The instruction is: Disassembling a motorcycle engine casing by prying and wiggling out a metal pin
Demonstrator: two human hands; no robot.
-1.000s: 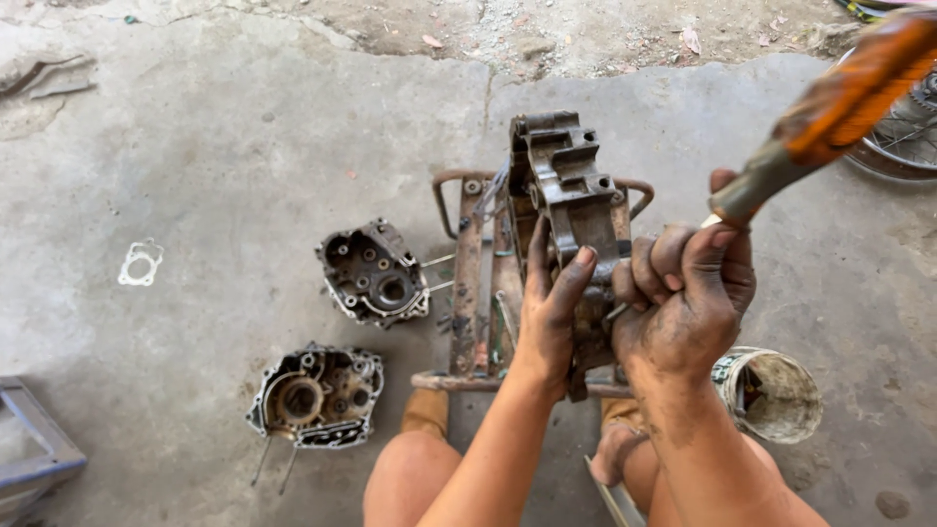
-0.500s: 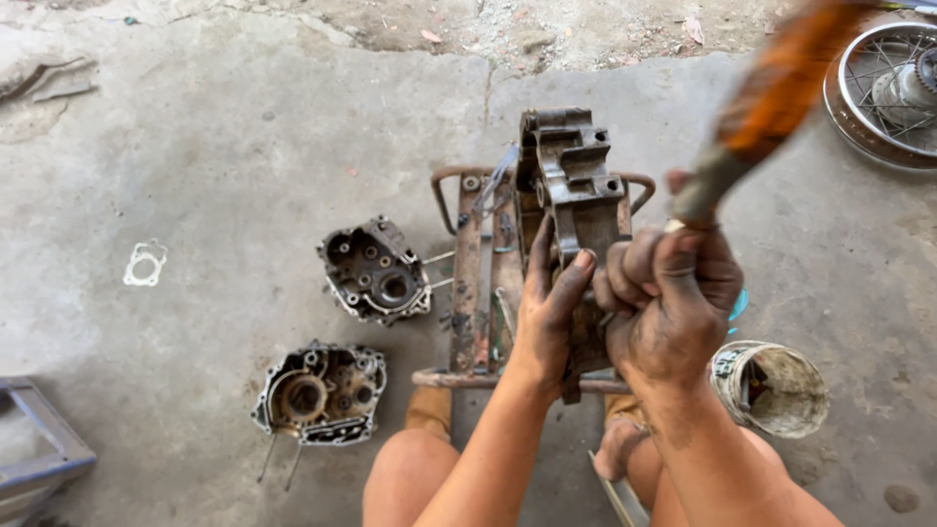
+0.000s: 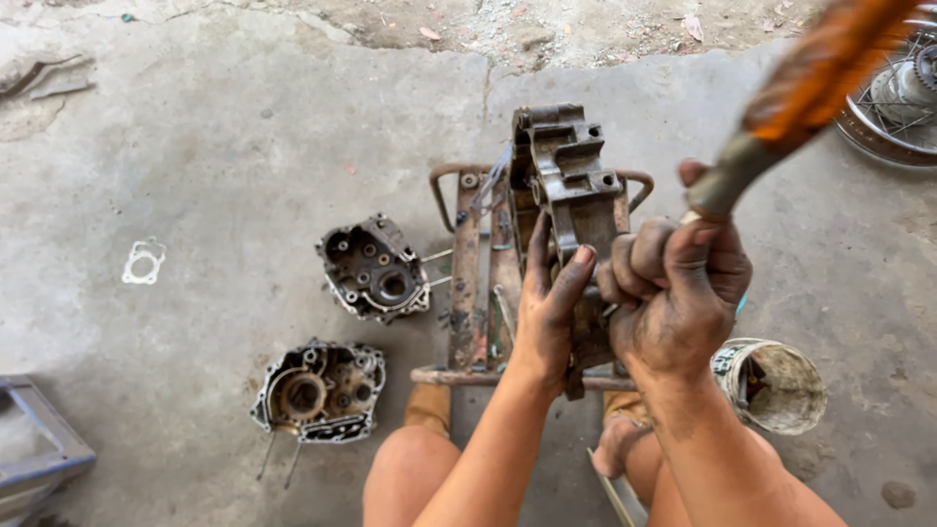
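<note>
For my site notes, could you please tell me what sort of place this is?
Probably an informal open-air motorcycle repair spot: engine case halves lie on a bare concrete floor, a spoked wheel rests nearby, and greasy hands work an engine case on a rusty stand.

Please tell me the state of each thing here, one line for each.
Engine case: upright on the rusty stand.
Left hand: flat against the engine case.
Right hand: closed on the hammer handle, raised.
Two case halves: lying open-side up.
Tin can: open.
</note>
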